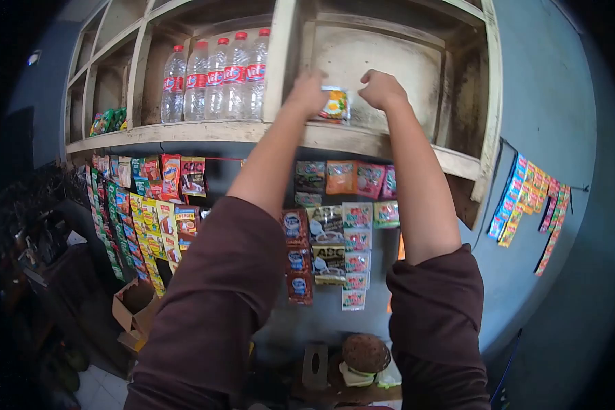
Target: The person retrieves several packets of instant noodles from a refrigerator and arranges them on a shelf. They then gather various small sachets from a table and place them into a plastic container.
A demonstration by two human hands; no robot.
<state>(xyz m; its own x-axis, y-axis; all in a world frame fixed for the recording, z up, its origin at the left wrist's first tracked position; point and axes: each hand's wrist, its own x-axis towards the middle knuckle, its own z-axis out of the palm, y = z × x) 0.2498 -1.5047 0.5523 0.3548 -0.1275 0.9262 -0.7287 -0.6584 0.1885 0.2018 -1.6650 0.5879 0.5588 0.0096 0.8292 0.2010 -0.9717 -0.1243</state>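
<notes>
My left hand [309, 94] is raised to the upper right shelf compartment, closed at the left edge of a small packet [336, 105]. The packet has a picture of a fried egg and greens on its front, like instant noodles. It stands nearly upright by the front lip of the shelf [355, 139], its left side hidden behind my hand. Some fingers of that hand are blurred. To the right of the packet and apart from it, my right hand [383, 90] holds nothing; its fingers are bent and spread.
Several red-capped water bottles [215, 82] stand in the compartment to the left. Below the shelf hang strips of sachets [326, 239], with more sachet strips [529, 195] on the right wall. An open cardboard box [135, 304] and a brown woven basket [366, 353] are lower down.
</notes>
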